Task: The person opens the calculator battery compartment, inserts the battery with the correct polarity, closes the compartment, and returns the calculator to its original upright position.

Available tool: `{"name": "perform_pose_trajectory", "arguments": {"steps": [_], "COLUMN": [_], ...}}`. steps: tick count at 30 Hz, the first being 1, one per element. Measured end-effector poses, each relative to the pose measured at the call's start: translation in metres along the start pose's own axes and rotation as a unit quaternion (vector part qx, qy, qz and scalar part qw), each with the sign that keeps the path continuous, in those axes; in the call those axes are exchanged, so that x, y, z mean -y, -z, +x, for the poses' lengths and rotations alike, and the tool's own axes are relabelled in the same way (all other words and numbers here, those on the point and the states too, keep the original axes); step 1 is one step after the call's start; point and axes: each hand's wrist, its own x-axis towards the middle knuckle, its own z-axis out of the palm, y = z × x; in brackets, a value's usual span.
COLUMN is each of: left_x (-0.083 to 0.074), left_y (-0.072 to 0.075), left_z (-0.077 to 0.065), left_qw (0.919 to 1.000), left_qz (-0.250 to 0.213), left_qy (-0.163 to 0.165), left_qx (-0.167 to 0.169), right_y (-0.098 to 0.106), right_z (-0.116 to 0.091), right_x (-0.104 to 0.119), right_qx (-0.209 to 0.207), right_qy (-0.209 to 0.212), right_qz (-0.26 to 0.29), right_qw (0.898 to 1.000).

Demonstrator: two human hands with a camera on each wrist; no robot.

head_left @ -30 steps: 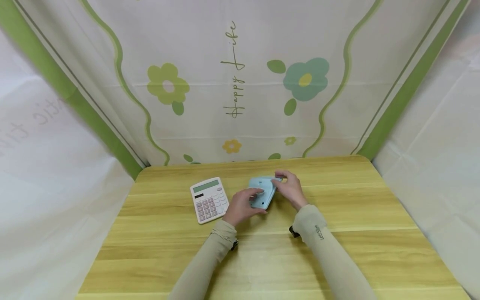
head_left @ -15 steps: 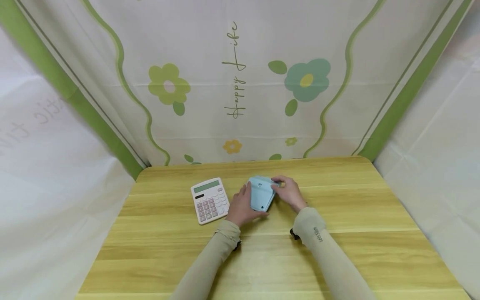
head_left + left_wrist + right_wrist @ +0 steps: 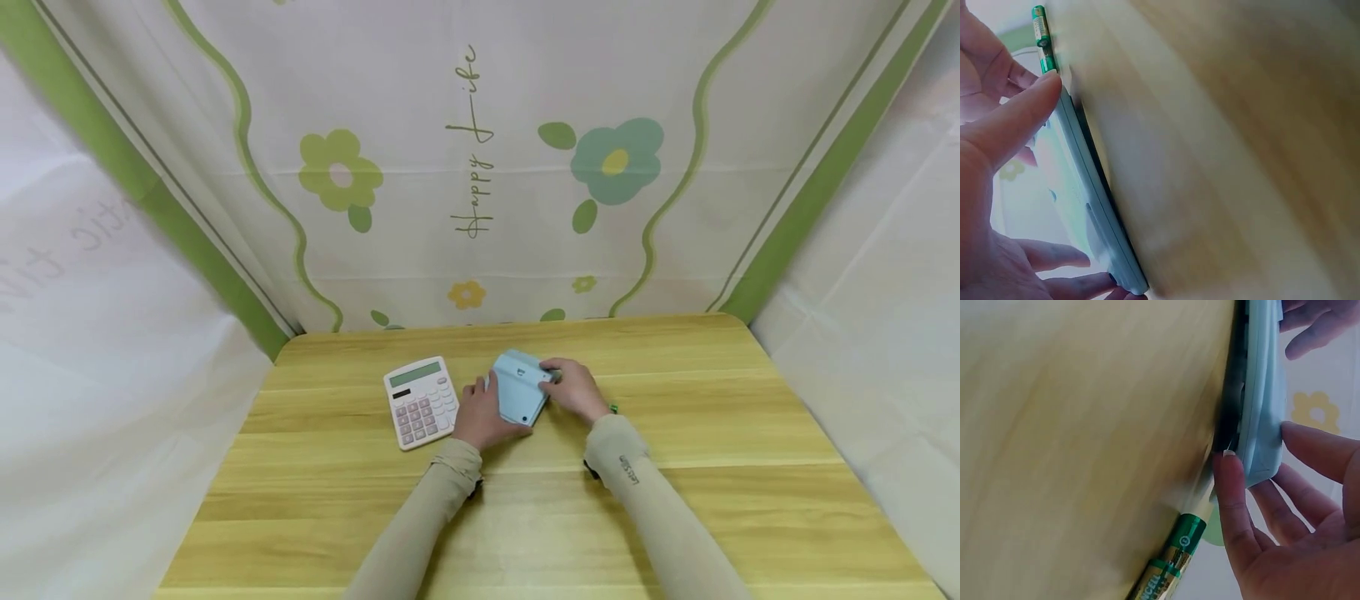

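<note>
A light blue calculator (image 3: 517,396), back side up and key side toward the table, lies between my two hands. In the head view my left hand (image 3: 483,414) holds its left side, thumb along the near edge. The left wrist view shows the thumb at one end of the casing (image 3: 1100,209) and fingertips at the other. My right hand (image 3: 577,388) pinches the right edge; in the right wrist view the thumb is on the back and a finger at the underside. Green and gold batteries (image 3: 1185,534) lie beside the right hand.
A white calculator (image 3: 422,403) with pinkish keys lies face up just left of my left hand. The wooden tabletop (image 3: 517,533) ends at the back against a hanging white flowered cloth (image 3: 405,242), and more cloth hangs on both sides.
My left fingers have moved off the back of the blue calculator to its left edge. The calculator has turned slightly, and a green battery now shows past the right wrist in the head view.
</note>
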Motion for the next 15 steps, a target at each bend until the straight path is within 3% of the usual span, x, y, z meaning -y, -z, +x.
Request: {"name": "perform_pose_trajectory", "arguments": {"steps": [15], "left_x": [0.0017], "left_y": [-0.0007], "left_z": [0.0025], "left_qw": [0.9994], "left_qz": [0.034], "left_qy": [0.004], "left_qx": [0.007], "right_y": [0.0007], "right_z": [-0.0043], "right_x": [0.0079], "right_qx": [0.004], "right_qy": [0.008], "right_qz": [-0.069], "right_qw": [0.998]}}
